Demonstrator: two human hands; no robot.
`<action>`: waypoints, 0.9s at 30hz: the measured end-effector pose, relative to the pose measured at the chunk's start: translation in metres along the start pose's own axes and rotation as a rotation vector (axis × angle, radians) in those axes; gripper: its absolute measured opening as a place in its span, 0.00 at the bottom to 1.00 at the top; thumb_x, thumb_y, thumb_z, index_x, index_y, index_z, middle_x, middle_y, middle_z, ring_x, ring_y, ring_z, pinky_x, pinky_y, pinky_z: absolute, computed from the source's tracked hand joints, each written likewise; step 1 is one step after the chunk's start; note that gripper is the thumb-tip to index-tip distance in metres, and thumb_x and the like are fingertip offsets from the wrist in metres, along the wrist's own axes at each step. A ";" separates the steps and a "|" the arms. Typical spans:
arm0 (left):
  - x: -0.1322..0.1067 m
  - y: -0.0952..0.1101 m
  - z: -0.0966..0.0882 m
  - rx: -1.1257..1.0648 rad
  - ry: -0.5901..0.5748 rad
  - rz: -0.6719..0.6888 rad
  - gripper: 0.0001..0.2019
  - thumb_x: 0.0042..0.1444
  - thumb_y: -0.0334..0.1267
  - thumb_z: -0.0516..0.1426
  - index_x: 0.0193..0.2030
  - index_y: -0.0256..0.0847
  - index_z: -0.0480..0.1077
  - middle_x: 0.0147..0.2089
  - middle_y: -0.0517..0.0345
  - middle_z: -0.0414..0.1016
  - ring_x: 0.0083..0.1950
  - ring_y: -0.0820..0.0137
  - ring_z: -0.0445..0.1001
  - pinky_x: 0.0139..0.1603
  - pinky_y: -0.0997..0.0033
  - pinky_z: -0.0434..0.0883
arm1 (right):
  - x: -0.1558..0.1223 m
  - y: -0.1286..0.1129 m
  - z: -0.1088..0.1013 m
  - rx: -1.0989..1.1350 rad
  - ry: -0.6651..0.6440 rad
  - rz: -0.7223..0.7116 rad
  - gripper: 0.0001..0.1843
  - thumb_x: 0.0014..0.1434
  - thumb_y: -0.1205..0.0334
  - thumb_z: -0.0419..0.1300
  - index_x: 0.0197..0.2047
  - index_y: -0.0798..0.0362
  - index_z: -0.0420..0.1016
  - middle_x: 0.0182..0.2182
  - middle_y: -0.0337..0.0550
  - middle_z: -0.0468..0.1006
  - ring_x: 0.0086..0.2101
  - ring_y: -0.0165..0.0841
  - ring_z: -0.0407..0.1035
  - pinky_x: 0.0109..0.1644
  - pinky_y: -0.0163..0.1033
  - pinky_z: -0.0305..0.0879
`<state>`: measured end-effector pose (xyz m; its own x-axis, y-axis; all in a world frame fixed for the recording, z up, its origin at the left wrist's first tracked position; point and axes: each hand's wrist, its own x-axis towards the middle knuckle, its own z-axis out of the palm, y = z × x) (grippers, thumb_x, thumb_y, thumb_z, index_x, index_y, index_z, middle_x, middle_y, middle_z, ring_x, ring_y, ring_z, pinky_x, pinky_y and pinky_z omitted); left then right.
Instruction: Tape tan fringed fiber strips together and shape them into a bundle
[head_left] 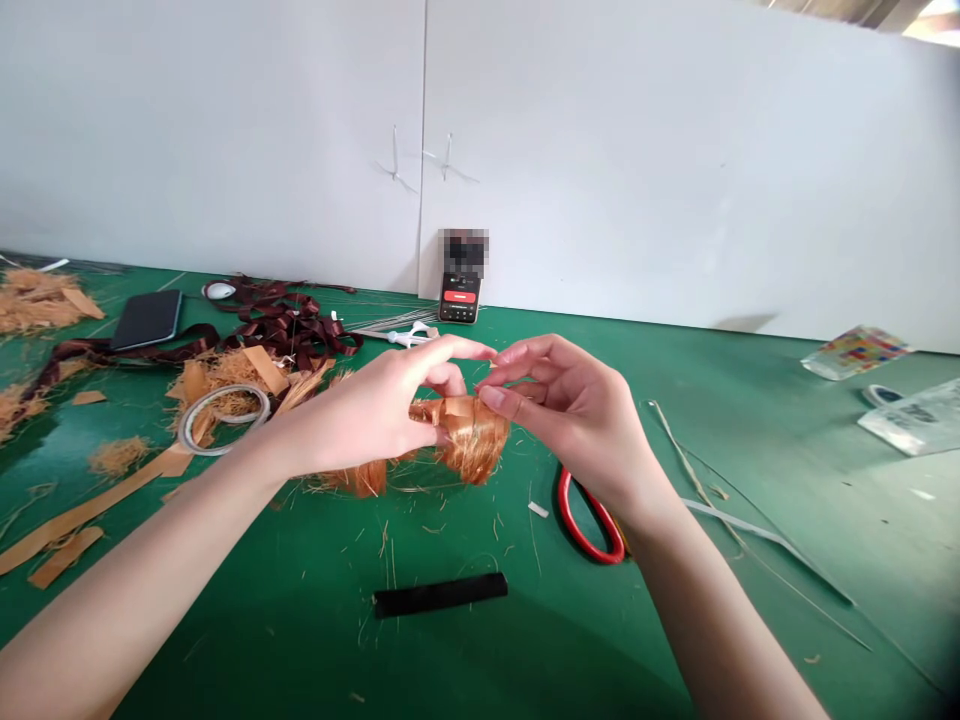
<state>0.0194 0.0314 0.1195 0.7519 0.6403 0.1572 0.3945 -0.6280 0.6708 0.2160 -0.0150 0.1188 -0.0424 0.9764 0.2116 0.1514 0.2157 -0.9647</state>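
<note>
My left hand (386, 400) is closed on a bundle of shiny orange-brown fibre (480, 450), its thumb against the near side. The index finger reaches over the top to the other hand's fingertips. At the bundle's upper right edge, my right hand (581, 415) pinches with thumb and fingers together; a tiny tan bit shows at the tips, too small to name. Another tuft of the same fibre (367, 478) lies beneath my left wrist, partly covered. Red-handled scissors (564, 510) lie below my right hand, their blades hidden. A black strip (441, 596) rests nearer to me.
Tan fibre scraps, a tape roll (187, 425), dark brown ribbon (292, 330) and a dark phone (148, 318) lie left. White-handled scissors (411, 336) and an upright phone (459, 295) are behind. Thin strips (765, 535) and clear packets (919, 418) lie right.
</note>
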 end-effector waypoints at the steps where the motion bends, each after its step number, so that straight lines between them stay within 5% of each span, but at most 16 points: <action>1: 0.000 0.001 0.002 0.073 0.025 -0.007 0.32 0.55 0.30 0.56 0.65 0.50 0.53 0.41 0.61 0.75 0.31 0.75 0.74 0.29 0.78 0.70 | 0.000 0.001 0.001 0.002 0.003 -0.005 0.10 0.51 0.66 0.66 0.37 0.52 0.70 0.32 0.38 0.78 0.32 0.28 0.75 0.34 0.33 0.74; 3: 0.001 0.004 0.006 0.267 0.109 0.011 0.30 0.53 0.31 0.57 0.63 0.48 0.56 0.42 0.59 0.75 0.33 0.71 0.74 0.28 0.76 0.69 | 0.000 0.003 0.001 0.008 0.008 -0.016 0.10 0.51 0.66 0.66 0.36 0.52 0.70 0.33 0.38 0.78 0.32 0.28 0.76 0.34 0.33 0.74; 6: 0.003 0.008 0.011 0.494 0.226 0.130 0.25 0.54 0.31 0.58 0.59 0.42 0.61 0.40 0.56 0.76 0.45 0.62 0.74 0.41 0.66 0.70 | 0.001 0.005 0.000 -0.001 0.017 -0.019 0.09 0.51 0.65 0.66 0.35 0.53 0.71 0.33 0.39 0.78 0.33 0.29 0.76 0.34 0.33 0.74; 11: 0.004 0.009 0.009 0.590 0.365 0.334 0.13 0.59 0.31 0.55 0.51 0.40 0.68 0.46 0.53 0.76 0.47 0.64 0.73 0.51 0.61 0.66 | 0.002 0.005 -0.002 -0.026 0.052 -0.014 0.09 0.51 0.64 0.66 0.35 0.53 0.71 0.32 0.39 0.78 0.31 0.29 0.75 0.35 0.36 0.74; 16: 0.002 0.013 0.004 0.493 0.419 0.383 0.08 0.62 0.35 0.54 0.34 0.42 0.74 0.41 0.57 0.76 0.42 0.68 0.72 0.49 0.64 0.66 | 0.002 0.006 0.001 0.002 0.030 -0.014 0.09 0.51 0.66 0.65 0.35 0.52 0.69 0.30 0.38 0.78 0.32 0.29 0.76 0.36 0.36 0.76; 21: -0.001 0.018 -0.002 0.345 0.481 0.305 0.07 0.62 0.34 0.55 0.35 0.41 0.74 0.42 0.57 0.75 0.43 0.70 0.73 0.48 0.65 0.68 | 0.001 0.011 0.003 0.006 -0.023 -0.027 0.11 0.51 0.66 0.65 0.36 0.51 0.68 0.31 0.37 0.78 0.34 0.31 0.76 0.41 0.38 0.75; 27: 0.000 0.005 -0.024 0.024 0.503 0.118 0.07 0.58 0.40 0.59 0.31 0.43 0.75 0.35 0.59 0.76 0.34 0.72 0.74 0.34 0.72 0.71 | -0.001 0.012 0.000 0.042 -0.128 0.002 0.12 0.52 0.67 0.66 0.36 0.50 0.66 0.30 0.37 0.78 0.34 0.32 0.77 0.41 0.40 0.75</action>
<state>0.0089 0.0394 0.1401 0.4478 0.6940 0.5637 0.3386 -0.7152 0.6115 0.2176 -0.0131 0.1068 -0.1686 0.9671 0.1907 0.1101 0.2108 -0.9713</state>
